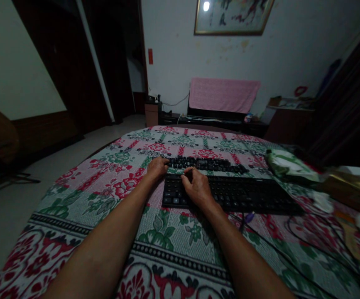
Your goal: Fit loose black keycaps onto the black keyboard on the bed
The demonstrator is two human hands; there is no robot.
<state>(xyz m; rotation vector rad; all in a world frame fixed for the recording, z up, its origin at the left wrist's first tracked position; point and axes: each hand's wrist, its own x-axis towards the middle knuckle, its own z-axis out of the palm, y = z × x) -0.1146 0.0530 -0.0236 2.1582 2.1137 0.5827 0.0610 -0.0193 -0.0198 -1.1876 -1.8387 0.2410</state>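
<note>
Two black keyboards lie on a round table with a red, green and white flowered cloth [105, 195]. The near keyboard [245, 195] is larger; the far keyboard [211, 164] lies just behind it. My left hand [157, 167] is closed on the left end of the far keyboard. My right hand [197, 187] rests over the left part of the near keyboard, fingers pinched round a thin stick-like tool whose tip points toward the far keyboard.
Dark cables [292, 232] trail from the near keyboard across the cloth at the right. A green and white bag [287, 165] and other dim items lie at the right edge. Behind stands a low cabinet with a pink cloth [223, 94].
</note>
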